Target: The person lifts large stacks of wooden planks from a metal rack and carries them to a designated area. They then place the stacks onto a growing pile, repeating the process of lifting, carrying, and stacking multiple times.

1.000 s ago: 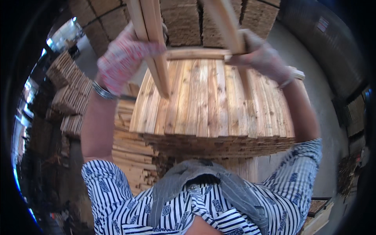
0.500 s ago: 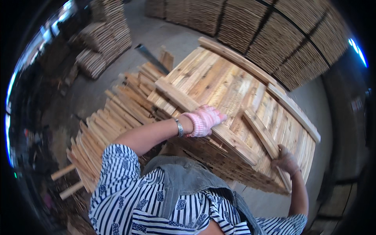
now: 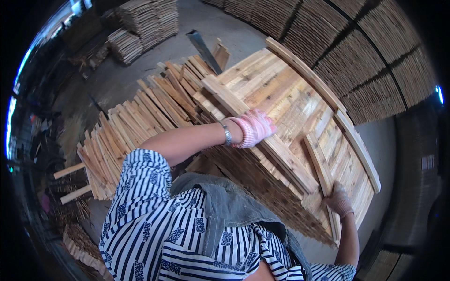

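A wooden panel [image 3: 281, 100] of light planks with three battens nailed across it lies on top of a stack of similar panels [image 3: 262, 182]. My left hand [image 3: 253, 129], in a pink and white glove with a bracelet at the wrist, is closed over the nearest long batten [image 3: 286, 161]. My right hand [image 3: 338, 201], in a pale glove, grips the near end of the shorter middle batten [image 3: 318, 159] at the panel's edge. The third batten [image 3: 328, 100] runs along the far side.
A heap of loose slats [image 3: 140, 126] lies fanned out on the concrete floor to my left. A dark metal bar [image 3: 204, 47] leans behind it. Bundles of slats [image 3: 145, 21] stand at the back left, tall stacked panels [image 3: 375, 70] at the back right.
A second ago I held the panel up in front of me by its battens. It now lies flat on the stack, both hands still on the battens.
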A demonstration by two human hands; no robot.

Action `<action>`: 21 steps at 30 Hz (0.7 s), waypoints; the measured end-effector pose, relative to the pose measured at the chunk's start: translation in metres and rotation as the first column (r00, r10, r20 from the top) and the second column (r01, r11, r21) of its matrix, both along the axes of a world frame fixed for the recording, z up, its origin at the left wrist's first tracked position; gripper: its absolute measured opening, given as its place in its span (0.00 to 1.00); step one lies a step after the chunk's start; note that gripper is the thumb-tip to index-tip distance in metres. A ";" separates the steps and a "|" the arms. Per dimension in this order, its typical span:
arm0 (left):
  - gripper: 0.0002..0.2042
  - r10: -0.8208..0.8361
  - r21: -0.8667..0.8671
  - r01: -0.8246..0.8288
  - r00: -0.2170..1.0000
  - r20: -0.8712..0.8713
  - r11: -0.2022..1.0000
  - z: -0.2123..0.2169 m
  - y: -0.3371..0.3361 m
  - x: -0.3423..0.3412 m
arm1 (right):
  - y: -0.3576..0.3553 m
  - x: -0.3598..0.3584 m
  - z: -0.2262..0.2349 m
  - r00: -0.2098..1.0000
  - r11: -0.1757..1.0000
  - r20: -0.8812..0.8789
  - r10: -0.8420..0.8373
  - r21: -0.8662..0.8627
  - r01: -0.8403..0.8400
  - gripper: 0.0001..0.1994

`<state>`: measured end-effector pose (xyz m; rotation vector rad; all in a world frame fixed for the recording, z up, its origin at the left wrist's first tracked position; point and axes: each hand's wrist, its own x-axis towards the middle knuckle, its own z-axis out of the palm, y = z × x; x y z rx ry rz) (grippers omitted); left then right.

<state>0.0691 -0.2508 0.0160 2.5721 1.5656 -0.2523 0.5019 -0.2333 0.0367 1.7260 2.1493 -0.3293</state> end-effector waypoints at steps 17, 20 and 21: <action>0.27 0.045 -0.020 -0.044 0.998 0.035 0.999 -0.005 -0.003 0.003 | -0.021 0.002 0.012 0.990 0.995 -0.137 -0.009 0.096 0.022 0.19; 0.34 0.034 0.018 -0.035 0.997 0.070 0.999 -0.009 -0.002 0.007 | -0.019 0.009 0.011 0.998 0.994 -0.058 -0.008 0.112 0.015 0.20; 0.35 0.014 0.042 -0.018 0.997 0.080 0.999 -0.008 -0.004 0.004 | -0.017 0.013 0.017 0.998 0.993 -0.055 -0.015 0.118 0.021 0.20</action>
